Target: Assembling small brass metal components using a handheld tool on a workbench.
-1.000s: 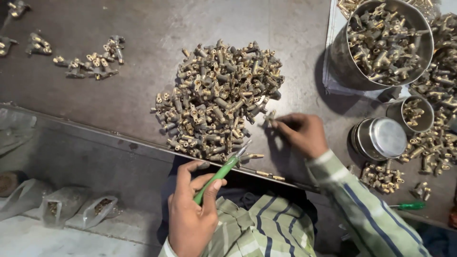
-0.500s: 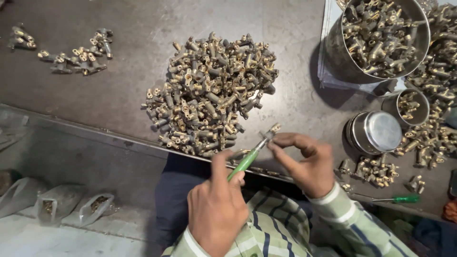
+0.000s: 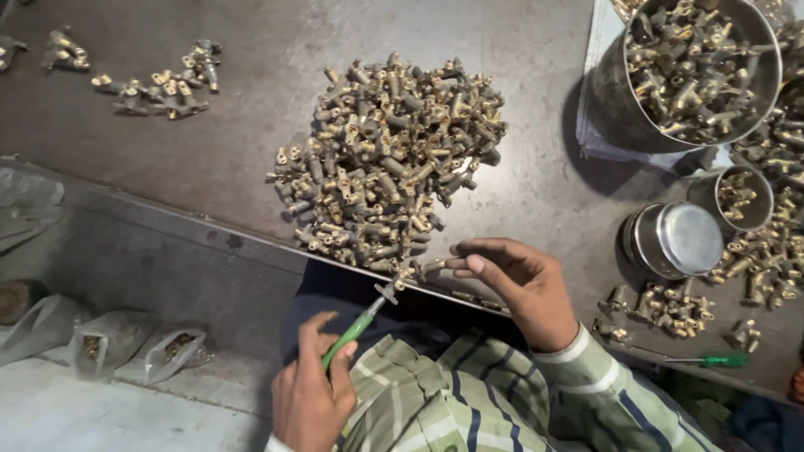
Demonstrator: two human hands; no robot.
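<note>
Holding a small brass fitting (image 3: 429,268) pinched between thumb and fingertips, my right hand (image 3: 511,285) sits at the near edge of the dark metal counter (image 3: 209,151). My left hand (image 3: 310,393), below and to the left of it, is wrapped closed around the green plastic handle of a slim screwdriver-like tool (image 3: 356,326). The tool's metal tip points up and right and meets the fitting just left of my right fingertips, over the counter's edge.

Directly beyond my right hand lies a large loose heap of short brass and grey metal fittings (image 3: 389,155), its nearest pieces just above my fingertips. Far to the left of both hands, a thin scatter of the same fittings (image 3: 159,84) lies well apart from the heap.

To the right of my right hand stands a small round steel tin with a shiny lid (image 3: 674,243), and beyond it a large steel pot filled with fittings (image 3: 695,67). A second green-handled screwdriver (image 3: 712,362) lies on the counter near my right wrist. My sleeve there is striped green and white cloth (image 3: 586,385).
</note>
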